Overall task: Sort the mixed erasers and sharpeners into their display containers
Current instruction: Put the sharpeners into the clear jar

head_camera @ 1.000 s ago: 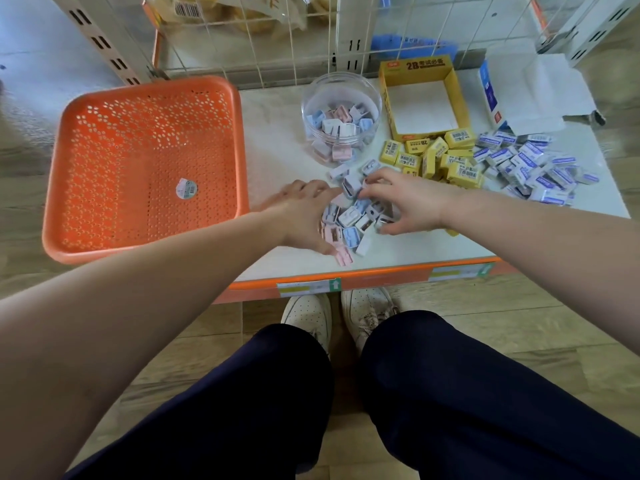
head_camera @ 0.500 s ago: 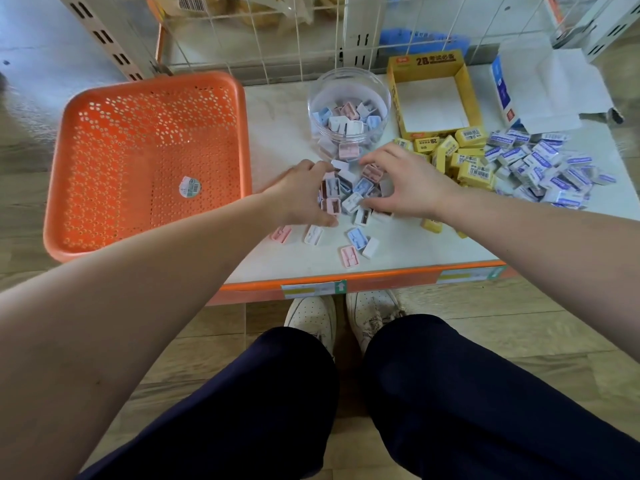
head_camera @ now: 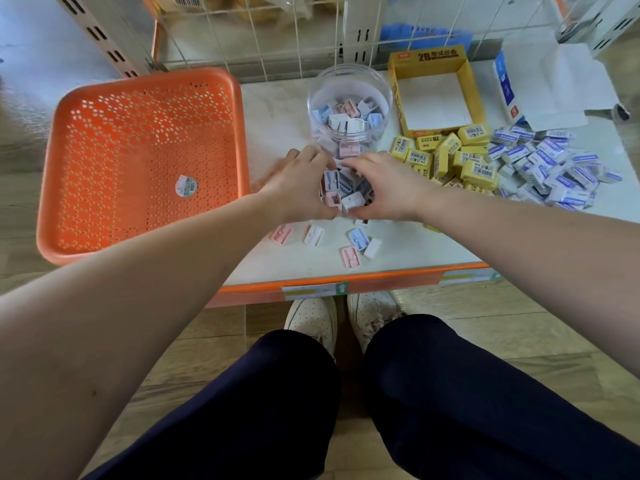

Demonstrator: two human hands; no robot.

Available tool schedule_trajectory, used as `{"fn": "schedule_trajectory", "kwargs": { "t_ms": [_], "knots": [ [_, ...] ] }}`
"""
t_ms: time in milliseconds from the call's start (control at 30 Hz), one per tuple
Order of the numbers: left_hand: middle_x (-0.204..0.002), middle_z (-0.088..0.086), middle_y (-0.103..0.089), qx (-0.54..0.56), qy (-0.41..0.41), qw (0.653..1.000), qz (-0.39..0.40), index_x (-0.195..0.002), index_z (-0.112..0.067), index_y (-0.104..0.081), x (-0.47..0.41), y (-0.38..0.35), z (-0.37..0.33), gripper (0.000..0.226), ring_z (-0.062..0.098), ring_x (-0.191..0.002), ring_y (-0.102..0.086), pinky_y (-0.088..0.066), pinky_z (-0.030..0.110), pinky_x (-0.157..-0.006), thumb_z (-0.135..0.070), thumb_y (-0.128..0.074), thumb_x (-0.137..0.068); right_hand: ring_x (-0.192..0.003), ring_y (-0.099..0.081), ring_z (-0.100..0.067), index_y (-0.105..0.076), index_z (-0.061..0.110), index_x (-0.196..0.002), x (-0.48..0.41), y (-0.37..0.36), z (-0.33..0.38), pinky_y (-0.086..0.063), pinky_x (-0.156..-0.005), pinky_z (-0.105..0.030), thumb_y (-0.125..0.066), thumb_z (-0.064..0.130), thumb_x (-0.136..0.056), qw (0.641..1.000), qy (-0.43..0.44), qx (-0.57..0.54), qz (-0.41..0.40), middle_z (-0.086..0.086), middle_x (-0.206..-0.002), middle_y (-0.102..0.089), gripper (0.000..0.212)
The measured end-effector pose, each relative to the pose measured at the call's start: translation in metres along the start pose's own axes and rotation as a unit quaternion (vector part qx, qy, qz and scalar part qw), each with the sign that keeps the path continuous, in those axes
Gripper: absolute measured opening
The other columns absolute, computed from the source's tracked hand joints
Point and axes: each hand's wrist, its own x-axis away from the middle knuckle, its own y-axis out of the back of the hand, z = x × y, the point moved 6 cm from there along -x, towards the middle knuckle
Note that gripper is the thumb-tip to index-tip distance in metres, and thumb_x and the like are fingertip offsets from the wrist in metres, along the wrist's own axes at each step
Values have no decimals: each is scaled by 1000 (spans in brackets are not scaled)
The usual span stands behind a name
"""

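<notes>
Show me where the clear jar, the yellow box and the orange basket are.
Jar (head_camera: 349,83), head view, bare upper back wall.
Yellow box (head_camera: 426,57), head view, printed back flap.
Basket (head_camera: 138,147), head view, bare perforated floor.

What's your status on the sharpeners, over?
Bunch of sharpeners cupped in left hand and right hand, just short of the jar. A few strays loose near the shelf edge. Nothing between hands and jar.

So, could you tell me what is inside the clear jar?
Pink, blue and white sharpeners part-fill the jar. Top ones cover those beneath; the left hand and right hand hide its near base.
</notes>
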Motion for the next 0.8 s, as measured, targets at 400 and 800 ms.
{"fn": "schedule_trajectory", "kwargs": {
  "t_ms": [400,800],
  "knots": [
    [-118,3,-54,115,28,992,-33,-122,-14,-52,-3,10,2,46,13,-93,-51,-37,22,-76,-18,-67,-78,-118,-46,-23,-47,12,-131,-5,2,-3,-36,-96,-30,-68,24,-80,1000,-10,15,-22,-9,-127,-52,57],
    [-96,-10,-59,225,40,972,-53,-107,-23,-61,4,20,-3,30,6,-72,-61,-37,0,-55,-18,-69,-78,-111,-49,-22,-45,14,-133,7,17,-5,-41,-89,-32,-63,24,-81,997,-10,-35,-63,-8,-121,-47,56]
  ]
}}
